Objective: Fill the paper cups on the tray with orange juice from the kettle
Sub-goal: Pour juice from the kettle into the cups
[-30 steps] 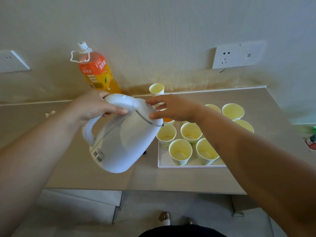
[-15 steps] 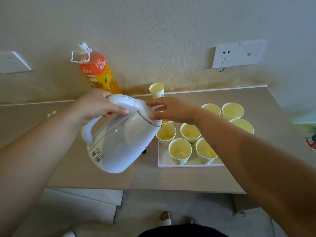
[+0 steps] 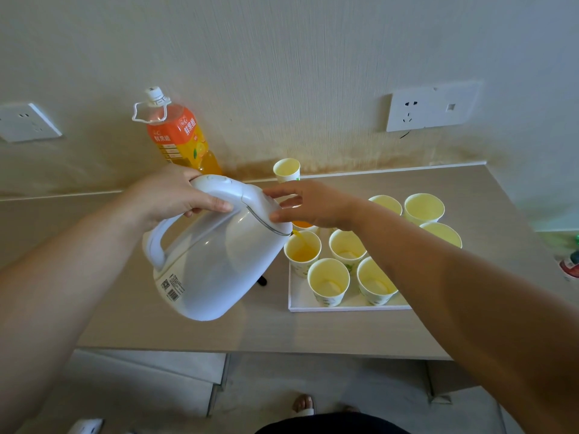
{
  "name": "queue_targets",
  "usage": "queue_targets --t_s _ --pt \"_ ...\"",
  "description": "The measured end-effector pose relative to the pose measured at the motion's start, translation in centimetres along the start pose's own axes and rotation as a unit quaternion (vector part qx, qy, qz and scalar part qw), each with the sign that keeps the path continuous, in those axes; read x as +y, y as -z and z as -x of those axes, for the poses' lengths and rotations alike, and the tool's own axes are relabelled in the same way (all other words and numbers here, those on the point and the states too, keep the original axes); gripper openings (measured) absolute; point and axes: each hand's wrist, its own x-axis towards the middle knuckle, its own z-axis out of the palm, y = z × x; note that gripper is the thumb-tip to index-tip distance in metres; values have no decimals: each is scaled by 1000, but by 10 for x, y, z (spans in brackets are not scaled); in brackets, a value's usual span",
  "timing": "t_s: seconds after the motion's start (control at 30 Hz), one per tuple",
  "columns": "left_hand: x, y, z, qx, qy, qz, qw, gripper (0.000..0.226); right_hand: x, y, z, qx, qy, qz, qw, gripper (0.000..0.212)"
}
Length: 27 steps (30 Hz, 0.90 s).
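My left hand (image 3: 175,195) grips the handle of the white kettle (image 3: 216,258), which is tilted to the right. Orange juice runs from its spout into a paper cup (image 3: 302,252) at the left of the white tray (image 3: 344,305). That cup holds a little juice. My right hand (image 3: 313,205) rests with straight fingers on the kettle's lid near the spout. Behind it a cup with orange juice (image 3: 302,225) shows partly. Three cups on the tray (image 3: 329,281) hold no juice.
An orange juice bottle (image 3: 178,136) stands against the wall at the back left. One cup (image 3: 286,170) stands alone near the wall. Three more cups (image 3: 424,208) stand on the table right of the tray. Wall sockets (image 3: 432,106) sit above the table. My feet show below the table edge.
The kettle has tipped a little further and juice now streams into the left cup on the tray, which held none before. Both hands have kept their places on the kettle.
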Motion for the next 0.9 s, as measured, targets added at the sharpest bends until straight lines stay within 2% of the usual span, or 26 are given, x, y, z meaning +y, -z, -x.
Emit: queue_targets --t_s 0.9 --pt "2 9 14 8 -8 -5 1000 38 -5 -8 2 16 8 -21 1000 54"
